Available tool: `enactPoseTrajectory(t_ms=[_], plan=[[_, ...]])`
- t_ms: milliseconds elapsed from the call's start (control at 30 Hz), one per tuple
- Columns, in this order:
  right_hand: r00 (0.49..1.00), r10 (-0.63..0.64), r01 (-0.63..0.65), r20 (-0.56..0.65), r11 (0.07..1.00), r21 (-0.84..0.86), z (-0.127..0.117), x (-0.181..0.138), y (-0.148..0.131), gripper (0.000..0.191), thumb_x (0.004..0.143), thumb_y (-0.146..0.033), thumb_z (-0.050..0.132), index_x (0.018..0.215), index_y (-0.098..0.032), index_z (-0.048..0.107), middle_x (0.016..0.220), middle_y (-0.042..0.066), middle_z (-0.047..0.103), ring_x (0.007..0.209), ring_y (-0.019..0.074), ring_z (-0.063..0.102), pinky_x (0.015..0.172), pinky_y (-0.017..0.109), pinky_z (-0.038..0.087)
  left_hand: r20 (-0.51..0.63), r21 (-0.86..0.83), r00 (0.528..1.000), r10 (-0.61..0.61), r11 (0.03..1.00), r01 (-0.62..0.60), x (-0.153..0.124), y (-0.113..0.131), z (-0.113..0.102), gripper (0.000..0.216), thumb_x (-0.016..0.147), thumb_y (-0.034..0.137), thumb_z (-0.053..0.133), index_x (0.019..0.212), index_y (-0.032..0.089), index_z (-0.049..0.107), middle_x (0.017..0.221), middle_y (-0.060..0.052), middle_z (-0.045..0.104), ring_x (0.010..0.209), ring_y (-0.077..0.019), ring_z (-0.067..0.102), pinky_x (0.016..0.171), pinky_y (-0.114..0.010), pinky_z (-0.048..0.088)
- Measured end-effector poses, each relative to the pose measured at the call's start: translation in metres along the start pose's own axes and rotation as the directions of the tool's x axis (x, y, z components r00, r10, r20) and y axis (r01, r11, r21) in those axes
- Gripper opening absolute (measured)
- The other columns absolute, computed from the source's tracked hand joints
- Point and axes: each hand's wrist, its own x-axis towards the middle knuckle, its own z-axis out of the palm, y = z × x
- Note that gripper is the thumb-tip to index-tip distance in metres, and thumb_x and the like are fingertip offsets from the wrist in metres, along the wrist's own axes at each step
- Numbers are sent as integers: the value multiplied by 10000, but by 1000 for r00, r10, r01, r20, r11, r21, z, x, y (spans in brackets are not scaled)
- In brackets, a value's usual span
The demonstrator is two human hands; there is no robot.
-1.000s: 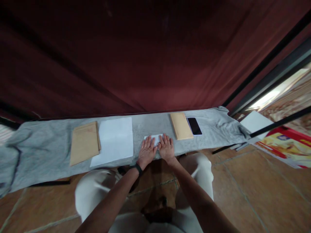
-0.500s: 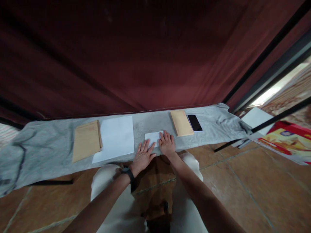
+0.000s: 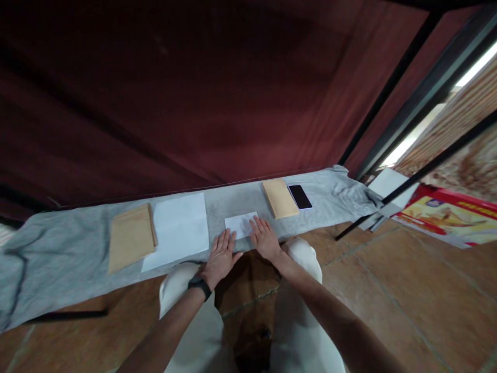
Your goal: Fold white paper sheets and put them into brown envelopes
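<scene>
A small white folded paper (image 3: 239, 224) lies flat on the grey cloth near its front edge. My left hand (image 3: 221, 258) rests palm down at the paper's lower left corner, fingers stretched out and thumb apart. On the paper's right end lies my right hand (image 3: 265, 238), flat, with its fingers extended. Left of my left hand is a larger white sheet (image 3: 182, 225), partly under brown envelopes (image 3: 131, 238). Beyond my right hand sit a tan envelope stack (image 3: 280, 198) and, beside it, a phone (image 3: 300, 197) with a dark screen.
The grey cloth (image 3: 70, 248) covers a long narrow surface against a dark red panel (image 3: 233, 103). At the right are black metal bars (image 3: 423, 163), a white board (image 3: 394, 186) and a red and yellow box (image 3: 446, 215). Tiled floor (image 3: 380, 280) shows below.
The view has tilted and shifted slightly. My left hand has slid a little off the paper toward its lower left; my right hand still lies on the right end.
</scene>
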Motion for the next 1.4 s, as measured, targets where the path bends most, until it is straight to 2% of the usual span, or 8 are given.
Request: enactPoseTrajectory(t_ms=[133, 333, 533, 700, 833, 967, 1067, 1400], plan=[[990, -134, 133, 33, 990, 43, 7, -12, -14, 478, 1035, -374, 462, 1475, -192, 506, 1576, 102, 437, 1456, 236, 405, 1204, 428, 304, -24, -25, 1000, -1, 1000, 0, 0, -1, 1, 662, 974, 512, 479, 1520, 140, 436, 1598, -210, 366, 1488, -344, 345, 1201, -538, 308], [1000, -12, 12, 8, 1000, 23, 5, -23, -13, 512, 1037, -402, 464, 1463, -121, 511, 1547, 161, 463, 1433, 261, 442, 1196, 431, 319, -41, -2, 999, -27, 1000, 27, -4, 2, 1, 680, 994, 526, 401, 1497, 71, 450, 1569, -243, 399, 1476, -357, 365, 1199, -547, 306], [998, 18, -25, 60, 993, 114, -8, -7, -2, 359, 1036, -260, 432, 1294, -164, 662, 1385, 98, 646, 1284, 210, 584, 1192, 404, 328, -39, 26, 994, -101, 994, 102, 19, 14, -12, 550, 1029, 443, 329, 1304, 68, 624, 1425, -226, 580, 1405, -331, 477, 1216, -529, 284], [997, 15, -25, 80, 991, 131, -8, 7, 7, 321, 968, -150, 488, 1195, -206, 709, 1277, 64, 706, 1180, 194, 633, 1193, 376, 317, 7, -91, 997, -77, 993, 77, 59, 28, -8, 495, 1045, 351, 309, 1412, 113, 542, 1555, -146, 466, 1471, -248, 390, 1204, -418, 336], [994, 2, -13, 112, 995, 95, -7, 18, 9, 307, 962, -136, 490, 1129, -222, 732, 1147, 58, 747, 1096, 189, 664, 1151, 337, 359, 30, -100, 993, -115, 988, 117, 69, 33, 7, 514, 1040, 365, 324, 1485, 160, 477, 1597, -131, 405, 1494, -260, 349, 1211, -466, 304], [994, -52, 42, 99, 994, 102, 1, 34, 8, 371, 1002, -179, 443, 1306, -198, 654, 1332, 80, 675, 1226, 179, 610, 1106, 306, 411, 39, -72, 993, -109, 991, 112, 66, 31, 17, 520, 1019, 307, 327, 1496, 155, 470, 1604, -128, 394, 1494, -259, 348, 1221, -469, 268], [989, -105, 93, 102, 989, 117, 11, 43, 8, 420, 1043, -270, 397, 1413, -177, 574, 1461, 95, 582, 1365, 202, 509, 1161, 378, 368, 53, -71, 995, -88, 993, 92, 68, 27, 18, 518, 1007, 280, 328, 1474, 133, 498, 1599, -122, 404, 1493, -253, 348, 1217, -454, 273], [999, -1, 1, 44, 1000, 0, 33, 44, 26, 515, 1052, -389, 393, 1508, -158, 459, 1568, 122, 443, 1432, 278, 429, 1185, 468, 286, 16, -86, 973, -229, 970, 230, 68, 16, 17, 573, 1031, 365, 291, 1538, 121, 400, 1595, -130, 402, 1507, -250, 323, 1238, -469, 225]])
